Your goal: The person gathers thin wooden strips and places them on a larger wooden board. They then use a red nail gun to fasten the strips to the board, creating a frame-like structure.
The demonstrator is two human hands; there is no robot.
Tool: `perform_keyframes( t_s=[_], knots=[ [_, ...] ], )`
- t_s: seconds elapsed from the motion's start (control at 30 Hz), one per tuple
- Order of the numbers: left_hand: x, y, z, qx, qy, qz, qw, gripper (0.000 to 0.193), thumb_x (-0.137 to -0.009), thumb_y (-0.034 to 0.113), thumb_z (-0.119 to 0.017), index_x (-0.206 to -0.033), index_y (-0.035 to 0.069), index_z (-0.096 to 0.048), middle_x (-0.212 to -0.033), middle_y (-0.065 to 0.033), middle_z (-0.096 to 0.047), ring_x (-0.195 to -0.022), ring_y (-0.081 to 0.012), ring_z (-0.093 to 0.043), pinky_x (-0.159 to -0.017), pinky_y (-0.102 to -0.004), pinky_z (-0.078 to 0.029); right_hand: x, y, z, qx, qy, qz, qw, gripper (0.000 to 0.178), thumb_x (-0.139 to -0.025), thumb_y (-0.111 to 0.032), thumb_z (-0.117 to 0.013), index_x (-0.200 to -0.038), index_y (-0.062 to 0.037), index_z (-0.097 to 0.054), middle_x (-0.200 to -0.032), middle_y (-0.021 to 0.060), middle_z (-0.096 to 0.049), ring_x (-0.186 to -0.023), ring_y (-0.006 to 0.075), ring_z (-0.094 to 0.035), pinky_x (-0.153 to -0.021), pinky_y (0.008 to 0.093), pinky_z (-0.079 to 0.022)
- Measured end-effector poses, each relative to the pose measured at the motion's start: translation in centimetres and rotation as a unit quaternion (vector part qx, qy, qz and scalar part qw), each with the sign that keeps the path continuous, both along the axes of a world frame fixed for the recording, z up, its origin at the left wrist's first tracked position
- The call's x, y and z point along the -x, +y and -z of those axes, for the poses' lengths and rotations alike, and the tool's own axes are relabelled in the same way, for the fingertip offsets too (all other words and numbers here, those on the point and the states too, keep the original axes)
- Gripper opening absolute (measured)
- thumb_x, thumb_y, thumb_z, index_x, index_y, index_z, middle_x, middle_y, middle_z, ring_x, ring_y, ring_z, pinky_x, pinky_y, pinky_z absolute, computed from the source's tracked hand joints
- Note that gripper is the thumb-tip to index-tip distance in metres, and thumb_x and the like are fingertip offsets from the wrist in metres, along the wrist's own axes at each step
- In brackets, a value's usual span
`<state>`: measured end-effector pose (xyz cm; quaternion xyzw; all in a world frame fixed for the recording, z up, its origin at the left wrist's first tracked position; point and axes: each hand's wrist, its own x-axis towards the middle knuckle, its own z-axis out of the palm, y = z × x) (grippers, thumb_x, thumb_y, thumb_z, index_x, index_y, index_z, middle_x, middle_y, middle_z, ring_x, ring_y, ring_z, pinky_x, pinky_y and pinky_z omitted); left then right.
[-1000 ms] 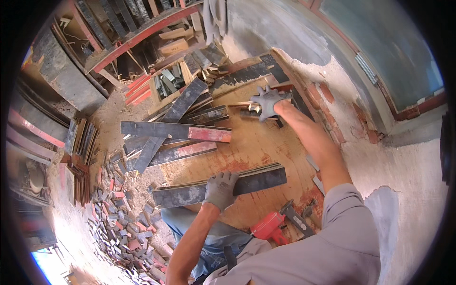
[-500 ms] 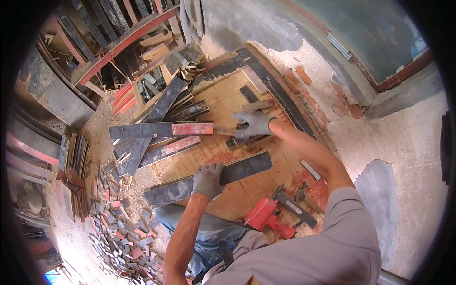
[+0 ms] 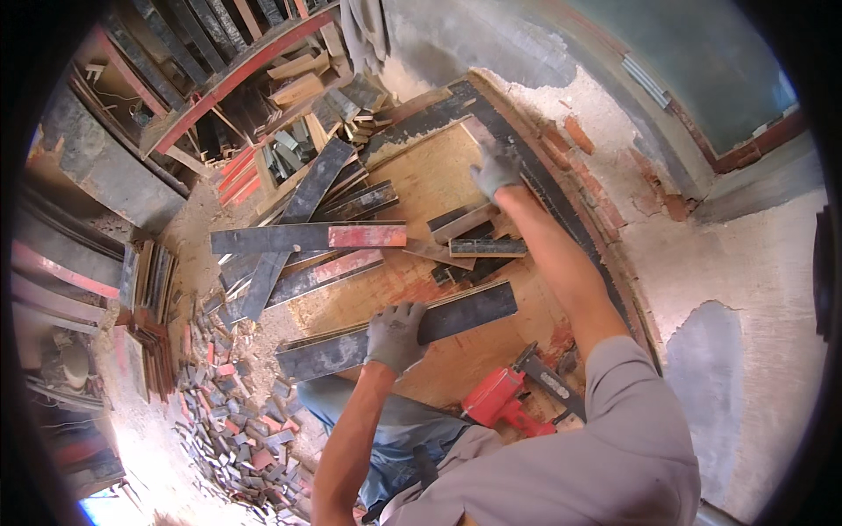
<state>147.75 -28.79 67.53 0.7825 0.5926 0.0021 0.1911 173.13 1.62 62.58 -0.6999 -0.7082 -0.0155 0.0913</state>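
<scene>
Hands: both gloved in grey, working over a plywood panel (image 3: 438, 188) that serves as the desk.
Left hand (image 3: 396, 336): fingers clenched over the top edge of a long dark plank (image 3: 399, 331), pinning it flat across the desk's near edge.
Dark plank: lies slantwise, its left end past the desk's left edge, its right end toward the middle.
Right hand (image 3: 494, 169): stretched to the desk's far right corner, fingers resting on a dark edge strip (image 3: 535, 188); whether it grips or only presses, I cannot tell.
Loose boards: 1 dark board with a red end (image 3: 307, 238) lies at the left edge, with shorter offcuts (image 3: 478, 247) mid-desk.
Red power tool (image 3: 502, 399): near the right corner, by the knee.
Doing it well: my judgement is to keep the left palm's weight steady on the plank and seat the strip flush before letting go.
</scene>
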Motion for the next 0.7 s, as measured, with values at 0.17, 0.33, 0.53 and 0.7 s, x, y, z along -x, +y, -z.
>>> perform_keyframes(
  t_s=[0.17, 0.33, 0.53, 0.7],
  knots=[
    [-3.2, 1.8, -0.4, 0.0, -0.033, 0.033, 0.999, 0.062, -0.073, 0.036, -0.088, -0.127, 0.019, -0.061, -0.121, -0.0084, -0.067, -0.113, -0.0326, -0.066, -0.094, -0.0491, -0.055, -10.3, 5.0, 5.8, 0.056, -0.059, 0.109, 0.991, 0.066, -0.095, -0.039, -0.071, -0.153, -0.0162, -0.05, -0.154, 0.0225, -0.051, -0.144, 0.0425, -0.047, -0.119, 0.0502, -0.039],
    [-0.6, 0.6, -0.4, 0.03, -0.01, -0.002, 1.0, 0.065, -0.073, 0.038, -0.088, -0.13, 0.02, -0.061, -0.125, -0.008, -0.067, -0.115, -0.0331, -0.068, -0.094, -0.0491, -0.056, -8.5, 2.0, 4.5, 0.149, 0.098, 0.053, 0.983, 0.077, -0.087, -0.048, -0.078, -0.151, -0.012, -0.053, -0.153, 0.0254, -0.051, -0.146, 0.046, -0.042, -0.118, 0.0541, -0.039],
    [0.5, -0.4, 0.1, 0.018, -0.014, -0.028, 0.999, 0.06, -0.076, 0.035, -0.086, -0.128, 0.02, -0.06, -0.123, -0.0068, -0.068, -0.115, -0.0337, -0.067, -0.097, -0.0495, -0.054, 0.2, 0.7, 2.0, 0.105, 0.043, 0.075, 0.991, 0.073, -0.084, -0.052, -0.083, -0.136, -0.0034, -0.064, -0.15, 0.0225, -0.056, -0.144, 0.0425, -0.046, -0.117, 0.0511, -0.041],
    [-2.6, 1.0, -1.4, 0.026, -0.015, 0.017, 0.999, 0.065, -0.076, 0.038, -0.086, -0.131, 0.019, -0.058, -0.126, -0.0079, -0.068, -0.117, -0.0339, -0.066, -0.098, -0.0503, -0.053, -3.9, 1.4, 3.2, 0.166, 0.284, 0.19, 0.925, 0.054, -0.079, -0.034, -0.087, -0.118, -0.0014, -0.067, -0.117, 0.0155, -0.074, -0.104, 0.0269, -0.072, -0.086, 0.043, -0.059]
  ],
)
